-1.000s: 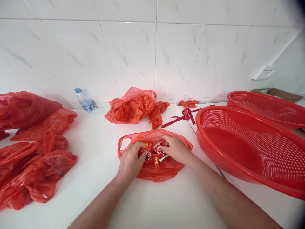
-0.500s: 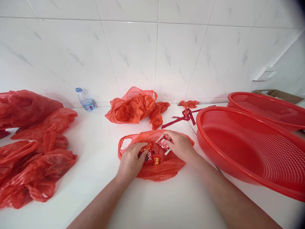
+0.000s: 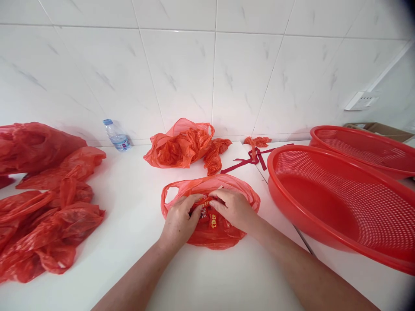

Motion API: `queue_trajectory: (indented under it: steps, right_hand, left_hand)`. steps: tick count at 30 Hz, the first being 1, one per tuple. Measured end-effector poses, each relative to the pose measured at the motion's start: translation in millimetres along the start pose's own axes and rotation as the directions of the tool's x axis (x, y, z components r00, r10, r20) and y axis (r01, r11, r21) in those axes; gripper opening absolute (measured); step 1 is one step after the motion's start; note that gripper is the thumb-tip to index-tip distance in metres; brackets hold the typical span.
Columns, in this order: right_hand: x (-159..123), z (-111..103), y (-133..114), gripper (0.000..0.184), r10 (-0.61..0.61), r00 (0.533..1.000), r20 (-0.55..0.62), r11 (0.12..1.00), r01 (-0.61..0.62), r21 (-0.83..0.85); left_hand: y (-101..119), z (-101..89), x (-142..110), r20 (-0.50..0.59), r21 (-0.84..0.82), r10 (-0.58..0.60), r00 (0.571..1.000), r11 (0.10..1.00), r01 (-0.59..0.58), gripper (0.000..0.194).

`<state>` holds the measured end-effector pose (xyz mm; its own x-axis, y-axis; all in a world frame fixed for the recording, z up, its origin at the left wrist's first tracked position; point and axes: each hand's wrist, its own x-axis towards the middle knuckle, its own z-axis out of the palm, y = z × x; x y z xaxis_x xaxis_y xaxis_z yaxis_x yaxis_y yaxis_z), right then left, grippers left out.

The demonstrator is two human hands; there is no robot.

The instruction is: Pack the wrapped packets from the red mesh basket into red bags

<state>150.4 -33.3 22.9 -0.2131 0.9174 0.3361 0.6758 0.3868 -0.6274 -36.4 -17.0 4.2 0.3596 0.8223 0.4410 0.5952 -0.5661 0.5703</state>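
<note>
A thin red plastic bag (image 3: 214,240) lies spread with its mouth up on the white table, and several small red candy packets rest inside it. One packet (image 3: 213,221) with yellow lettering faces up near the middle. Beside it, another packet (image 3: 204,212) with white letters is pinched between the thumb and fingers of my left hand (image 3: 181,218). My right hand (image 3: 234,208) has its fingers closed over the candy packets from the right; a pale packet edge shows behind the knuckles. My fingers partly hide what each hand grips.
Two red perforated baskets (image 3: 319,203) stand at the right, near a cardboard box (image 3: 378,128). Crumpled red bags (image 3: 181,147) and a dark red ribbon (image 3: 251,160) lie along the wall. At left are more red bags (image 3: 48,233) and a water bottle (image 3: 117,137).
My right hand has moved down and left with the red-and-white packet, bringing it among the others beside my left hand. My left hand has hardly moved.
</note>
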Motion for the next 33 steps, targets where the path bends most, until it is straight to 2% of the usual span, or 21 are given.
queue_trajectory:
  steps: [5,11,18,26,33]
  right_hand:
    - [-1.1,2.7,-1.6,0.019,0.000,1.000,0.025,1.000,0.000,-0.013]
    - [-1.5,2.2,-2.2,0.020,-0.009,1.000,0.011,1.000,0.009,0.010]
    - [-2.0,3.2,-1.5,0.018,-0.018,0.999,0.026,1.000,0.018,0.012]
    - [-3.1,4.1,-4.0,0.013,0.003,1.000,0.014,0.993,-0.004,0.120]
    - [-3.4,2.1,-6.6,0.016,-0.072,0.997,0.020,0.985,0.068,0.158]
  left_hand:
    - [1.5,-0.4,-0.5,0.010,-0.010,0.015,1.000,1.000,-0.015,0.028]
    - [3.7,-3.9,2.8,-0.003,-0.008,-0.002,1.000,1.000,0.002,0.020]
    - [4.7,-5.9,3.2,0.018,-0.038,0.005,1.000,0.999,-0.004,0.017]
    - [3.1,-5.5,3.2,0.028,-0.059,0.014,1.000,0.998,-0.013,0.019]
    - [7.3,-6.4,3.1,0.091,-0.047,0.047,0.995,0.998,-0.043,0.020]
